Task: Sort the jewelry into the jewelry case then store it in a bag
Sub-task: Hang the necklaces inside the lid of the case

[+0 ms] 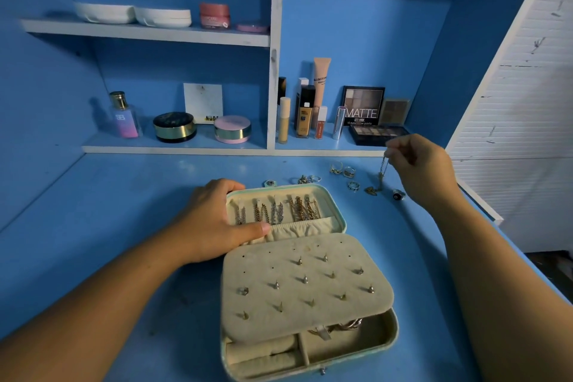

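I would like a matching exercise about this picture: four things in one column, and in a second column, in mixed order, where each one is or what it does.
Column one
1. left hand
2. right hand
3. loose rings
4. earring panel

Column two
A. pinches a hanging chain
B. lies over the lower half of the case
C. lie on the table behind the case
D. holds the open lid

Pairs: 1-D, 2-A, 3-C, 4-B
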Tool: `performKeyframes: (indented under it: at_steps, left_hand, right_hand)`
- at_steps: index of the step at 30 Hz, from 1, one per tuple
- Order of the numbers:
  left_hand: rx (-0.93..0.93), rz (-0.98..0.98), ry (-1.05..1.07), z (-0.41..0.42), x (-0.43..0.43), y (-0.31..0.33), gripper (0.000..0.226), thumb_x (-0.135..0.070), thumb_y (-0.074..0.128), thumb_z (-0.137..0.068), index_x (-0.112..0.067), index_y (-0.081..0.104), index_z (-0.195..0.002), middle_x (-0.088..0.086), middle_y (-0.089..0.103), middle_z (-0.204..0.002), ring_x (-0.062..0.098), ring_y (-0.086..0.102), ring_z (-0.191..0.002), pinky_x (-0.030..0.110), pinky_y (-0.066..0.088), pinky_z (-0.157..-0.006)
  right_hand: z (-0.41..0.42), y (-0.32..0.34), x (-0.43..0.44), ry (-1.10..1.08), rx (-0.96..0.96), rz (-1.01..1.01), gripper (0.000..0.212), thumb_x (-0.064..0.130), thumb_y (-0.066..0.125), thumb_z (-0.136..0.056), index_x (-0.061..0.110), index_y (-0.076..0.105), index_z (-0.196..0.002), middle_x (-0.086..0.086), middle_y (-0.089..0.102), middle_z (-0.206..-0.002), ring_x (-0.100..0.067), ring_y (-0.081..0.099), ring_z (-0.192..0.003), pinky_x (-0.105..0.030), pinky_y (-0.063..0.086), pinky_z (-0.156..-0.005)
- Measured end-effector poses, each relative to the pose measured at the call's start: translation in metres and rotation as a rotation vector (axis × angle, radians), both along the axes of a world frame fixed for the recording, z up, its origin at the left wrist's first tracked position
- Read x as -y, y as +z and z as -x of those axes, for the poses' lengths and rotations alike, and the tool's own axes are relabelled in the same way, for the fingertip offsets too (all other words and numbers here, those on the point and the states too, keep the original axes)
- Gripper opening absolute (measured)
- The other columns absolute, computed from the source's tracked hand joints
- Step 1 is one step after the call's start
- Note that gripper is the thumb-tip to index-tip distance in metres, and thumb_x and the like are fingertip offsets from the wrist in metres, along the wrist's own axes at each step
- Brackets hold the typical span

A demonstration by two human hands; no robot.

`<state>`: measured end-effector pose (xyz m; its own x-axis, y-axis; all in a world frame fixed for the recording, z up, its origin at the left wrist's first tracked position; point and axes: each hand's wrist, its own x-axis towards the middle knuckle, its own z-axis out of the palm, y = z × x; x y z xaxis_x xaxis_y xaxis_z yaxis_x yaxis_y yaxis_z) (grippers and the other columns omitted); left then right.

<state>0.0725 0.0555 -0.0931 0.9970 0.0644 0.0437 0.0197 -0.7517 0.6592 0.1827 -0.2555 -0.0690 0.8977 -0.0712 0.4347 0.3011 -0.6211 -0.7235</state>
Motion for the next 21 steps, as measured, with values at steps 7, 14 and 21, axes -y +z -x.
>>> performKeyframes:
  at_steps: [7, 14, 21]
  left_hand:
    - [0.121, 0.09, 0.005, 0.002, 0.002, 0.0, 0.067, -0.048, 0.076, -0.075, -0.032, 0.046, -0.132, -0.014, 0.048, -0.122, 0.009, 0.044, -0.12, 0.035, 0.041, -0.103]
    - [0.493, 0.061, -0.205, 0.019, 0.016, 0.019, 0.057, -0.059, 0.06, -0.075, -0.036, 0.052, -0.127, -0.029, 0.05, -0.114, -0.001, 0.044, -0.116, 0.006, 0.034, -0.091]
    - [0.457, 0.089, -0.358, 0.021, 0.021, 0.018, 0.031, -0.05, 0.064, -0.08, -0.036, 0.065, -0.108, -0.022, 0.059, -0.103, 0.009, 0.051, -0.11, 0.027, 0.044, -0.089]
  right_hand:
    - [0.04, 0.034, -0.041, 0.356, 0.093, -0.412, 0.018, -0.001, 0.062, -0.088, 0.017, 0.064, -0.091, 0.0, 0.068, -0.08, -0.005, 0.064, -0.072, -0.017, 0.053, -0.076]
    - [0.091, 0.033, -0.087, 0.711, 0.049, -0.195, 0.02, 0.006, 0.068, -0.084, 0.025, 0.066, -0.091, 0.003, 0.071, -0.086, -0.012, 0.065, -0.077, -0.022, 0.053, -0.075]
    - [0.113, 0.036, -0.102, 0.792, 0.181, -0.096, 0.025, 0.008, 0.068, -0.085, 0.029, 0.065, -0.099, 0.013, 0.068, -0.087, -0.005, 0.058, -0.07, -0.015, 0.047, -0.066]
